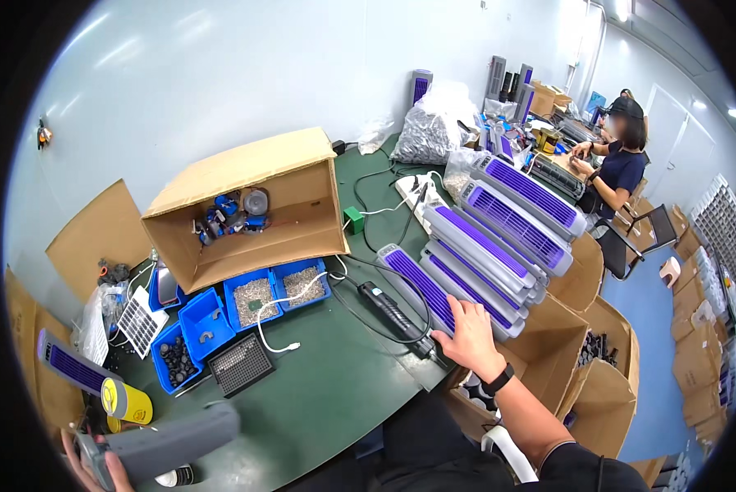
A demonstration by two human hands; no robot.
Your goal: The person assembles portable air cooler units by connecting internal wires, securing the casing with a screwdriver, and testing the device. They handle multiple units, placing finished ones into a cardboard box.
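At the lower left, my left hand [97,463] is closed around one end of a long grey casing [175,443], smeared by motion and held above the table's edge. My right hand [470,338] reaches to the near end of a grey tower fan [421,287] with a purple grille. Its fingers are spread and lie over that end; I cannot tell whether they grip it. Just left of this hand lies a black electric screwdriver [388,312] with a cable. Several more purple-grilled tower fans [499,238] are stacked beyond, to the right.
Blue bins [202,328] with screws and small parts stand before an open cardboard box [319,238]. A black grid tray [241,365], a yellow can [128,402] and a white cable [261,328] are nearby. Cardboard boxes [540,328] stand right; a co-worker [622,156] sits at the far end.
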